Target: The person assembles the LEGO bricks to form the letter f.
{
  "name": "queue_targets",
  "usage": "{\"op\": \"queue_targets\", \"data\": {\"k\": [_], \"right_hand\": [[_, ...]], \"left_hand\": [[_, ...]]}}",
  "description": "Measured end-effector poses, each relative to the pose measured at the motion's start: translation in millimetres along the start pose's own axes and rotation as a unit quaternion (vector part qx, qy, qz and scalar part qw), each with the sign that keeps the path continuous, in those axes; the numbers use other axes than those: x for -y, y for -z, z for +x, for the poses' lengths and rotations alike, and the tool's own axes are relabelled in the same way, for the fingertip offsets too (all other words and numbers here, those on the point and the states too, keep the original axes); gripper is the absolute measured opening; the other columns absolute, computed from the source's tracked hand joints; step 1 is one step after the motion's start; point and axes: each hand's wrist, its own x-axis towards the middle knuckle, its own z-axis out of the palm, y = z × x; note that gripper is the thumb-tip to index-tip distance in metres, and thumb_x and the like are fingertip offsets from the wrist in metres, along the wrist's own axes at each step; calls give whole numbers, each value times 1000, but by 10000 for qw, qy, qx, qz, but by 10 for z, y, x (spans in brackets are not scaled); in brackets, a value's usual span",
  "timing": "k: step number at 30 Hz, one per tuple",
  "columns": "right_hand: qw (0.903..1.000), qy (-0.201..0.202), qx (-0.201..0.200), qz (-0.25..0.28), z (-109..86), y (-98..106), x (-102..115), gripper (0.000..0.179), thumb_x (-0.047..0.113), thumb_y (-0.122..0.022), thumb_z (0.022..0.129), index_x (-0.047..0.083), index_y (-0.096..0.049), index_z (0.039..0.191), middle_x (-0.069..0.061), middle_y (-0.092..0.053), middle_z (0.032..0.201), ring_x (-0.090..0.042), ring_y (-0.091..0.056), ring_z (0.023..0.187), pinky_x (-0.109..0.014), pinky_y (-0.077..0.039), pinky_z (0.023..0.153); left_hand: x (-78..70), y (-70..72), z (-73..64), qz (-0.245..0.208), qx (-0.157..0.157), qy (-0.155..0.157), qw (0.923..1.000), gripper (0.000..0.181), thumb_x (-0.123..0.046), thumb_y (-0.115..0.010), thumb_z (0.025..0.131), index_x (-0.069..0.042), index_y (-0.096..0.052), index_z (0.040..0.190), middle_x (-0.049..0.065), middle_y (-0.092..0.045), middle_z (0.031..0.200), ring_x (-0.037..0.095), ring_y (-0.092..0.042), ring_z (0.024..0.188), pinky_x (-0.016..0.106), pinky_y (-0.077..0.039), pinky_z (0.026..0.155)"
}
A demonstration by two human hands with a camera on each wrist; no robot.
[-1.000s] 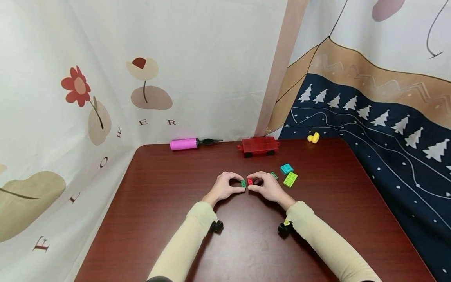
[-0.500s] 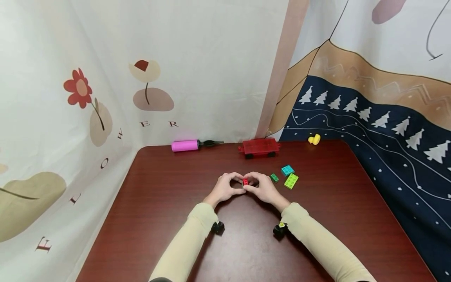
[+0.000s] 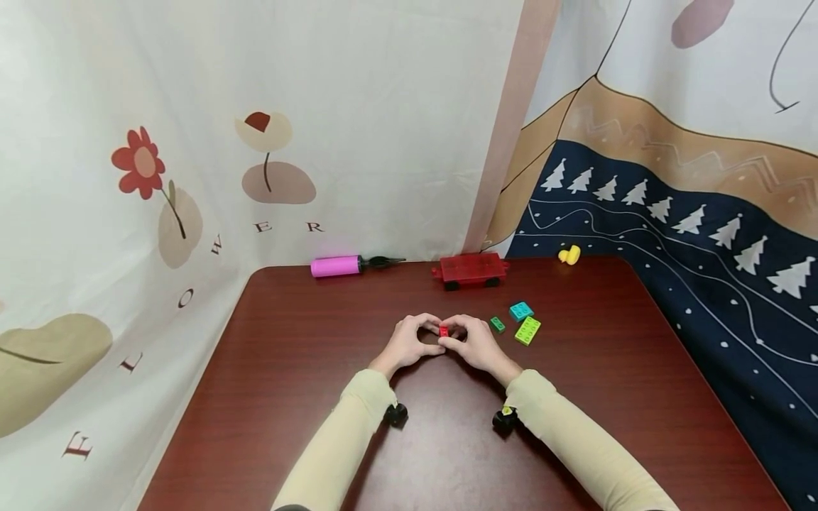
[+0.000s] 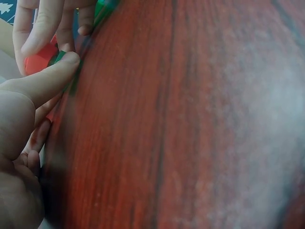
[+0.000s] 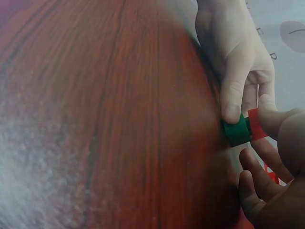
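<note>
A red toy brick (image 3: 444, 331) sits over a green toy brick (image 5: 237, 132), with a narrow gap visible between them in the right wrist view. My left hand (image 3: 405, 342) pinches the green brick between thumb and fingers. From the other side, my right hand (image 3: 478, 342) pinches the red brick. In the left wrist view the red brick is partly covered by the right hand's fingers, and the left thumb hides much of the green one. Just right of my right hand lie a small green brick (image 3: 497, 324), a blue brick (image 3: 520, 311) and a lime brick (image 3: 527, 331).
Along the back edge of the brown table (image 3: 307, 397) are a pink hand pump (image 3: 336, 266), a red wheeled toy wagon base (image 3: 473, 270) and a yellow toy piece (image 3: 569, 255). Printed cloths (image 3: 383, 128) hang behind and beside the table.
My right hand has moved left, bringing the red brick from beside the green brick to over it. The loose small green brick is now uncovered. My left hand has barely moved.
</note>
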Motion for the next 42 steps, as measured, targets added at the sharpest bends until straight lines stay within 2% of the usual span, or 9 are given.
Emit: {"op": "queue_targets", "data": {"k": [9, 16, 22, 29, 37, 42], "right_hand": [[9999, 27, -88, -98, 8, -20, 4, 27, 17, -87, 89, 9, -79, 113, -3, -73, 107, -16, -71, 88, -30, -57, 77], [9995, 225, -198, -80, -16, -59, -5, 26, 14, -87, 88, 7, -79, 111, -2, -74, 104, -17, -72, 87, -30, -57, 77], [9996, -186, -207, -97, -42, -63, 24, 29, 17, -87, 89, 12, -79, 117, -1, -75, 107, -14, -71, 88, -29, -57, 76], [9981, -601, 2, 113, 5, -34, 51, 29, 18, -86, 90, 17, -78, 118, 0, -76, 108, -15, -74, 91, -33, -60, 80], [9985, -336, 429, -43, 13, 15, 91, 31, 19, -83, 93, 11, -72, 122, -4, -73, 114, -17, -73, 94, -36, -59, 86], [9977, -27, 568, -380, -21, 103, 113, 37, 22, -81, 95, 10, -69, 128, -6, -70, 116, -18, -71, 97, -37, -58, 86]], "left_hand": [[-4, 3, 10, -36, -26, -134, 9999, 49, -19, -96, 78, -16, -73, 121, -7, -80, 100, 21, -65, 118, 46, -43, 110], [-2, -1, -28, 131, -42, -112, 9998, 45, -22, -95, 78, -17, -72, 117, -6, -79, 103, 20, -62, 107, 44, -43, 103], [-18, -1, -41, 194, -5, -69, 9998, 43, -30, -95, 78, -19, -71, 111, -5, -77, 107, 21, -59, 106, 49, -40, 104], [-13, 1, -18, 368, -23, -148, 9992, 43, -35, -95, 78, -20, -71, 110, -5, -77, 110, 22, -59, 107, 54, -37, 104], [-19, 20, -15, 241, 39, -122, 9996, 33, -28, -91, 85, -18, -73, 111, -4, -77, 108, 22, -59, 105, 53, -38, 103], [-14, 34, 2, 359, 46, -312, 9989, 35, -30, -89, 86, -19, -72, 114, -5, -76, 107, 19, -63, 106, 50, -42, 103]]}}
